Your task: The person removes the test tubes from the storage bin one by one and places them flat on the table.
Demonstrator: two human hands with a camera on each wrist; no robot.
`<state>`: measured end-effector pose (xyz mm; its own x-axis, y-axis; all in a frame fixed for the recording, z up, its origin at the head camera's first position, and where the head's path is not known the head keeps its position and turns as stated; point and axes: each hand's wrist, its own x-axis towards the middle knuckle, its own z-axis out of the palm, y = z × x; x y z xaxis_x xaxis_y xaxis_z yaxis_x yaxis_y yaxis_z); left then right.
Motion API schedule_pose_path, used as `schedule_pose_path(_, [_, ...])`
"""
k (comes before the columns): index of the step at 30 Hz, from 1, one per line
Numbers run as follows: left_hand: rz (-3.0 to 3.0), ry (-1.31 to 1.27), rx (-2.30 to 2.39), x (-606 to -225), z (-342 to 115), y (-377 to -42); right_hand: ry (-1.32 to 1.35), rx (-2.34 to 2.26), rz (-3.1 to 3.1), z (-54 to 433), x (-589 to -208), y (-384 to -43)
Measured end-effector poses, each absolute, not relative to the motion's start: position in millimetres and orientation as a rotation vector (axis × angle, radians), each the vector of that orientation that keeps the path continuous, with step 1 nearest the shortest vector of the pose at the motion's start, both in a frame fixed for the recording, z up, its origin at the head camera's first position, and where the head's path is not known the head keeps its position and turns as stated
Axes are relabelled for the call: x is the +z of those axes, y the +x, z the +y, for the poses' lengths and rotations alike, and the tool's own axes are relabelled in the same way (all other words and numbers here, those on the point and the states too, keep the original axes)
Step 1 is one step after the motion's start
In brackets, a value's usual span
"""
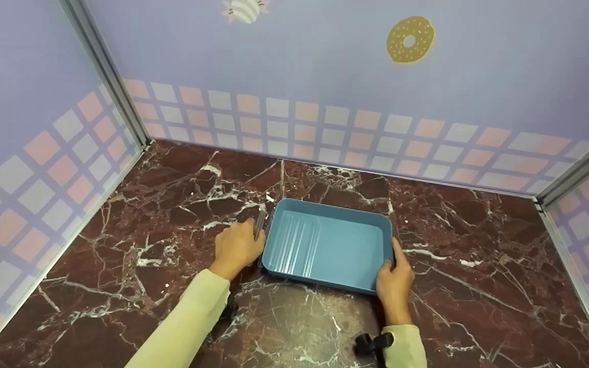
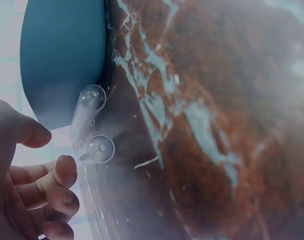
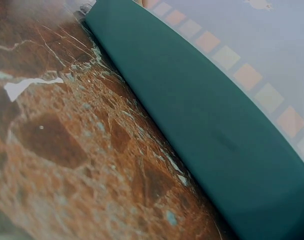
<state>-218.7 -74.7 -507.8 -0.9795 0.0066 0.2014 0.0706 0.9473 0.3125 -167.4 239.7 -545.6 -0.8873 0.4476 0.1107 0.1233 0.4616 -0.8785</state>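
A blue rectangular tray (image 1: 348,250) with a ridged left part sits on the marbled surface. My right hand (image 1: 395,283) grips its right wall, thumb at the rim and fingers along the outside. In the right wrist view the tray's long side wall (image 3: 192,110) fills the middle; the hand is out of that view. My left hand (image 1: 238,245) is beside the tray's left end. The left wrist view shows its fingers (image 2: 64,200) loosely bent, thumb apart, next to two clear tubes, an upper tube (image 2: 91,100) and a lower tube (image 2: 100,149), near the tray's end.
Dark red marbled surface (image 1: 478,266) spreads around the tray. A lilac back wall (image 1: 325,61) with pink and white squares bounds the far side. Side walls (image 1: 18,128) rise at left and right. A black strap mount (image 1: 374,343) is on the right wrist.
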Motion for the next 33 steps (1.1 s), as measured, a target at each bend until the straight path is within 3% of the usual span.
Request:
schedule_pose_path(16, [-2.826,-0.091,-0.487,-490,-60,-215,-0.501,1.402,-2.388,239,-546,-168])
schedule_pose_path(33, [-2.760,-0.302,-0.472,-492,-24,-213,-0.487,1.389,-2.398,239,-545,-168])
